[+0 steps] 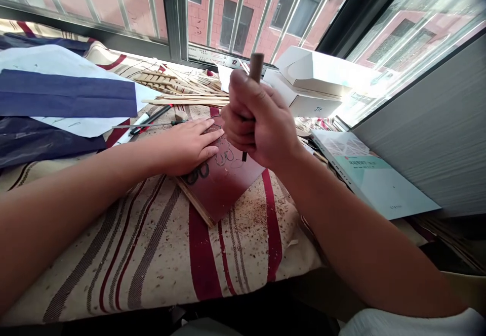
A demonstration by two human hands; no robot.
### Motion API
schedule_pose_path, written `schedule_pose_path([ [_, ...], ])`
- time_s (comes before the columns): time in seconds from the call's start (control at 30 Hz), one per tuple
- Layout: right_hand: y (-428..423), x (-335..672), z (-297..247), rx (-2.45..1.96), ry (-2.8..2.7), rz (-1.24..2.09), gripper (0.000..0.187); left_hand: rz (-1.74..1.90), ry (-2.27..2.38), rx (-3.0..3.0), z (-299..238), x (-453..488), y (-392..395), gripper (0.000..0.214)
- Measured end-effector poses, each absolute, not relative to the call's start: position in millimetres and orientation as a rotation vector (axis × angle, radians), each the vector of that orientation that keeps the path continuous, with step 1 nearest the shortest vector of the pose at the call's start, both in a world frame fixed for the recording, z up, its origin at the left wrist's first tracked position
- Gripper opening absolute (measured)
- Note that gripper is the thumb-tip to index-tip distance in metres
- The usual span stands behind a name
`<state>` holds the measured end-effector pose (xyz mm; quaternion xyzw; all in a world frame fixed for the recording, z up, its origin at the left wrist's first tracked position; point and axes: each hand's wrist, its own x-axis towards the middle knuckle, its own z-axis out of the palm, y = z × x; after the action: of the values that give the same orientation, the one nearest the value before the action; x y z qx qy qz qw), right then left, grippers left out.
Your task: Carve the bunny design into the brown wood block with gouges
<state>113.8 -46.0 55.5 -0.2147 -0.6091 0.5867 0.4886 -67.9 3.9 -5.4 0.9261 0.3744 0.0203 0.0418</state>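
A reddish-brown wooden board (224, 186) lies on the striped cloth, with outlines drawn or cut on its face and dark ring shapes near its left edge. My left hand (190, 146) rests flat on the board's upper left part, fingers stretched out. Above the board's right side my right hand (258, 118) is closed in a fist around an upright carving tool (256, 67). Its brown handle sticks out above the fist and a short dark end shows below; whether that end touches the board I cannot tell.
Wood crumbs are scattered over the striped cloth (163, 265). Left of the board are a thin screwdriver-like tool (152, 125), pens (142, 119) and dark blue sheets (68, 93). Thin wooden strips (190, 99), a white box (304, 93) and a book (372, 176) lie near the window.
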Motion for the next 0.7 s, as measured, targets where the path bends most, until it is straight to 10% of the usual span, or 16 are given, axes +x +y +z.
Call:
schedule_pose_path([
  [0.7, -46, 103, 39, -0.521, -1.575, 1.393, 0.051, 0.441, 0.851, 2.868, 1, -54, -19, 0.04],
])
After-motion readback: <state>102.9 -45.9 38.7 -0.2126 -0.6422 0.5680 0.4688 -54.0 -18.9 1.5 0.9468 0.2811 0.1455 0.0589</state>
